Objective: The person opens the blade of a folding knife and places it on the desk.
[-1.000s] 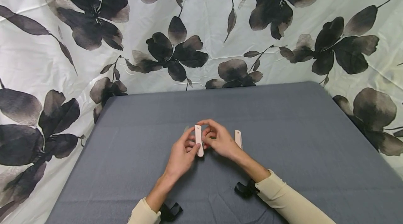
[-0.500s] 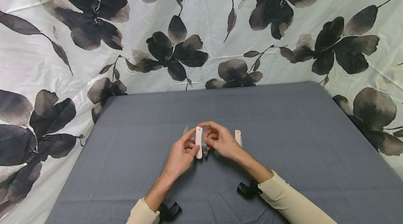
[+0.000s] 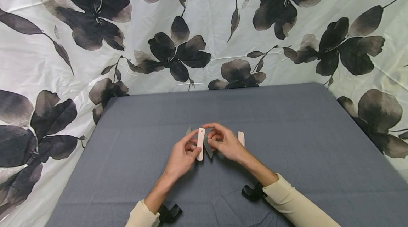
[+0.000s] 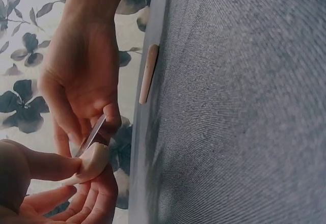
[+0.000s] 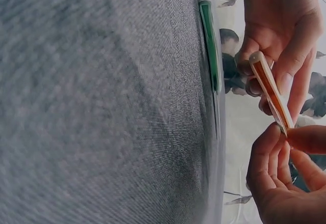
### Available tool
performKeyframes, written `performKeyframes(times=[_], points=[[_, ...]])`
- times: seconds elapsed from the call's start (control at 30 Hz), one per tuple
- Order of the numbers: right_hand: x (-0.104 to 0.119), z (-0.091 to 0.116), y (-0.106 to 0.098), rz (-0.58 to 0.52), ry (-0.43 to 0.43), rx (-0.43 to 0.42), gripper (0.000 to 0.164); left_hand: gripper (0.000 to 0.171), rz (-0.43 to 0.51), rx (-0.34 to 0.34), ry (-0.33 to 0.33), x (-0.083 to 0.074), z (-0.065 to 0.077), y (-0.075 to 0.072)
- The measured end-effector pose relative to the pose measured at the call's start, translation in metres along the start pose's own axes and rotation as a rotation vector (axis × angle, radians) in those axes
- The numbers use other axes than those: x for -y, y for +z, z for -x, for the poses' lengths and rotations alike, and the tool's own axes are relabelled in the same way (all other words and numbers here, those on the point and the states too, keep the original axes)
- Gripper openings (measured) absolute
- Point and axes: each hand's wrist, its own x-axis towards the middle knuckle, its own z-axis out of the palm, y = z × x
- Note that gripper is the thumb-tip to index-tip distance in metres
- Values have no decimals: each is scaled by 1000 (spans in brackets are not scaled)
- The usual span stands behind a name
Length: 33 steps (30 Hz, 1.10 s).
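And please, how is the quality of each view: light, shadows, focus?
Head view: brightest, mostly sharp, soft shadows on the grey cloth, creases in the floral backdrop catching light; left wrist view: dimmer, scene turned sideways, cloth weave softening toward the right; right wrist view: also dim and sideways, cloth blurred at left, the held pale knife clearer.

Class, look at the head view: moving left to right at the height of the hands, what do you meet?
Left hand → pink handle it holds → grey blade → right hand → second pink handle.
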Motion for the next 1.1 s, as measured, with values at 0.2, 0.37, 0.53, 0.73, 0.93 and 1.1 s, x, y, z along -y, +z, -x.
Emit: performKeyframes(times=[0.2, 0.37, 0.53, 0.73, 0.93, 1.1], points=[[2, 2, 0, -15, 30, -30, 40, 62, 24, -16, -3, -1, 1, 1], [-1, 3, 0, 12, 27, -59, 27, 62, 50, -25, 5, 0, 1, 3], [-5, 4, -1, 42, 6, -86, 26, 62, 37, -27, 19, 0, 2, 4], [-7, 7, -4, 69, -19, -89, 26, 62, -8, -20, 46, 1, 3, 2], [-6, 7, -7, 109, -28, -94, 26, 63, -38, -11, 86, 3, 3, 0], [-6, 8, -9, 109, -30, -99, 25, 62, -75, -3, 112, 3, 5, -1]])
